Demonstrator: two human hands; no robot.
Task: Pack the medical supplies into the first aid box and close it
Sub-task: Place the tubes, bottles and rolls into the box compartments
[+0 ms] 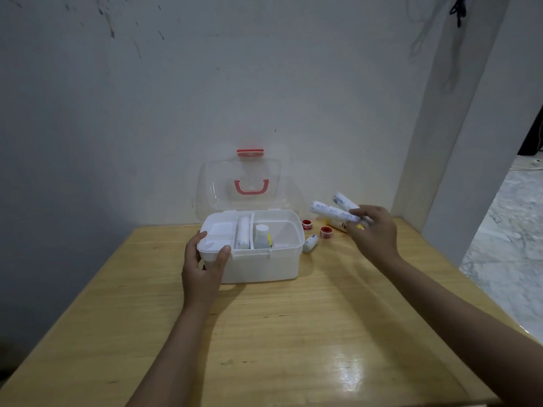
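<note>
A white first aid box (264,264) stands open on the wooden table, its clear lid (217,186) with a red handle upright behind it. Inside lie a white tray, a bandage roll (243,235) and a white bottle (261,235). My left hand (204,267) grips the box's front left corner. My right hand (373,230) is raised to the right of the box and holds two wrapped bandage rolls (335,211) between the fingers. On the table by the box lie two red tape rolls (307,224), a small bandage roll (311,243) and a yellow-tipped tube (338,226).
The wooden table (293,333) stands against a white wall, with a pillar at the right and a tiled floor beyond the table's right edge. The loose supplies lie at the back right of the table.
</note>
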